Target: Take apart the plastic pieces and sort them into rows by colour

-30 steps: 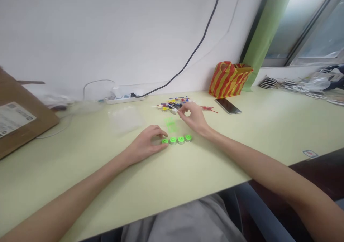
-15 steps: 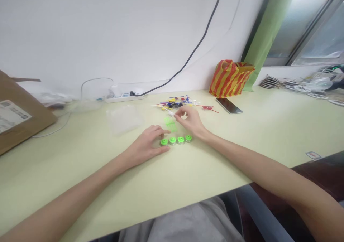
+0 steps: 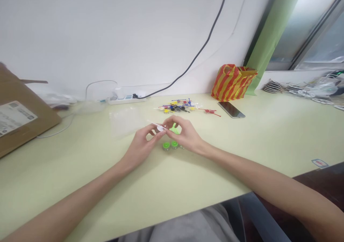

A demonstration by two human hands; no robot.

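Between my two hands is a small white plastic piece (image 3: 160,128) with a round disc and a thin stick. My left hand (image 3: 143,143) pinches it from the left, thumb and index finger closed on the disc. From the right, my right hand (image 3: 185,134) grips its other end with thumb and fingertips. Just below the hands, green-topped wheels (image 3: 166,146) stand in a row on the table; my right hand hides part of the row. Behind the right fingers a bright green plastic part (image 3: 175,129) shows only partly.
Farther back lies a pile of coloured plastic pieces (image 3: 178,107). A clear plastic bag (image 3: 126,122) is left of it, a phone (image 3: 231,109) and striped bag (image 3: 232,81) right. A power strip (image 3: 126,98) sits by the wall, a cardboard box (image 3: 24,113) far left.
My right hand has brought the white piece leftward and nearer. My left hand has risen from beside the green-topped wheels and now pinches the piece too. The view has shifted slightly.
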